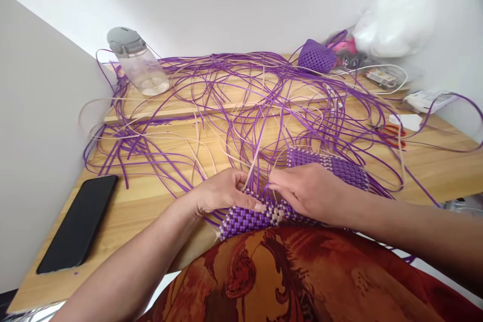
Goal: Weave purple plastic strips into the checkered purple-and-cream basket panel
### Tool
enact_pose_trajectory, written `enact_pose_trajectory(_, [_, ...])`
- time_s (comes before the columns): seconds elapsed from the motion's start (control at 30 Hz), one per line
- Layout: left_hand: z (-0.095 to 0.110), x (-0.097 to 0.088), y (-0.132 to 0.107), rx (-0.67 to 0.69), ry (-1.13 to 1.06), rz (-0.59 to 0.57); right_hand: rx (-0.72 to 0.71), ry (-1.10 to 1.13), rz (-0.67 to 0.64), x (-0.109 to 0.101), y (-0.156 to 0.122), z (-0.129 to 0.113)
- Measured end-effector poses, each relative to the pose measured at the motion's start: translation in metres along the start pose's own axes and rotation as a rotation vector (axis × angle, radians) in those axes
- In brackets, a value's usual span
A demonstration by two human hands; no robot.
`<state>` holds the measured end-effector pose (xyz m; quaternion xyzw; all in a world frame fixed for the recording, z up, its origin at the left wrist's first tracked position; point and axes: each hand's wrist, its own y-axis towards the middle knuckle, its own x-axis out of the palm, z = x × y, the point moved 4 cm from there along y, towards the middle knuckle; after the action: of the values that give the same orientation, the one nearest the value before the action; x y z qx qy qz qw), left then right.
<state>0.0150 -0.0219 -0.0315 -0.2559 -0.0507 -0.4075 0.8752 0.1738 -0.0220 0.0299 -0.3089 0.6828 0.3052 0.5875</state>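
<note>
A purple and cream woven piece (249,219) lies at the table's front edge, against my patterned clothing. My left hand (226,191) grips its upper edge, with the thumb pressed on top of the weave. Just right of it, my right hand (311,188) is closed, thumb and forefinger pinching a purple strand at the weave's edge. Long loose purple and cream strands (260,146) run from the weave away over the table. Behind my right hand shows another woven section (349,173) in the same colours; whether the two join is hidden.
A black phone (79,224) lies at left on the wooden table (151,211). A clear bottle with a grey lid (141,68) stands at the back left. A small purple woven basket (317,56), a white plastic bag (396,22) and orange-handled pliers (394,131) are on the right.
</note>
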Motion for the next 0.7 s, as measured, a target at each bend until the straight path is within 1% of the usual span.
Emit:
enact_pose_trajectory(0.03, [0.000,0.000,-0.001,-0.008,0.028,-0.002,0.079,0.031,-0.051,0.000,0.002,0.001])
enact_pose_trajectory(0.07, [-0.001,0.000,-0.001,-0.013,0.045,0.002,0.125,0.058,-0.090,-0.001,0.005,0.001])
enact_pose_trajectory(0.1, [-0.002,-0.001,-0.001,-0.015,0.048,0.011,0.141,0.079,-0.120,-0.003,0.007,0.001])
enact_pose_trajectory(0.2, [-0.005,-0.002,0.002,0.003,0.026,0.071,0.117,0.103,-0.186,-0.011,0.015,0.001])
enact_pose_trajectory(0.27, [-0.006,-0.004,0.003,0.039,0.053,0.128,0.159,0.190,-0.250,-0.013,0.018,0.002])
enact_pose_trajectory(0.3, [-0.005,-0.005,0.003,0.063,0.080,0.155,0.229,0.300,-0.301,-0.011,0.019,0.004])
enact_pose_trajectory(0.33, [-0.004,-0.007,0.004,0.088,0.107,0.182,0.328,0.451,-0.359,-0.007,0.020,0.005])
enact_pose_trajectory(0.4, [-0.002,-0.009,0.004,0.124,0.130,0.222,0.569,0.794,-0.447,0.003,0.019,0.006])
enact_pose_trajectory(0.43, [-0.002,-0.009,0.004,0.131,0.120,0.232,0.676,0.935,-0.457,0.009,0.019,0.005])
enact_pose_trajectory(0.47, [-0.002,-0.010,0.005,0.132,0.097,0.235,0.753,1.040,-0.443,0.013,0.019,0.003])
enact_pose_trajectory(0.53, [-0.002,-0.009,0.006,0.124,0.032,0.224,0.825,1.166,-0.385,0.017,0.020,-0.001])
enact_pose_trajectory(0.57, [-0.002,-0.008,0.006,0.121,0.001,0.217,0.839,1.205,-0.365,0.018,0.019,-0.003])
enact_pose_trajectory(0.63, [-0.002,-0.005,0.007,0.126,-0.036,0.216,0.836,1.233,-0.365,0.018,0.018,-0.005])
enact_pose_trajectory(0.7, [-0.003,-0.003,0.007,0.115,-0.069,0.223,0.750,1.137,-0.331,0.013,0.016,-0.003])
